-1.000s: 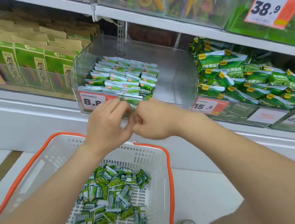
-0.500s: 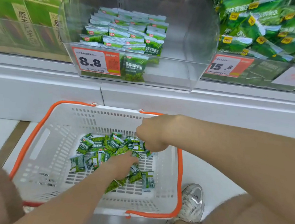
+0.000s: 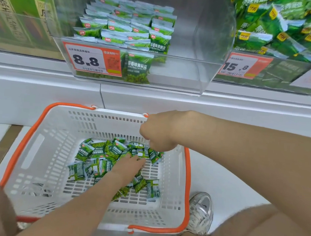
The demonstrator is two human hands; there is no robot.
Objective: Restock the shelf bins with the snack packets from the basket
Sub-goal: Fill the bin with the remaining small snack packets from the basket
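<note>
touching packets [image 3: 99, 150] in basket [image 3: 34, 156], left hand [image 3: 127, 169] flat; right hand [image 3: 161, 131] curled, unclear; shoe [image 3: 200, 212] beside.

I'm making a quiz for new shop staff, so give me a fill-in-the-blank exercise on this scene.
1. The left hand and right hand reach into the white ____ of snack packets.
2. Its handles are ____.
3. The price tag on the clear bin reads ____.
Missing: basket; orange; 8.8
</note>
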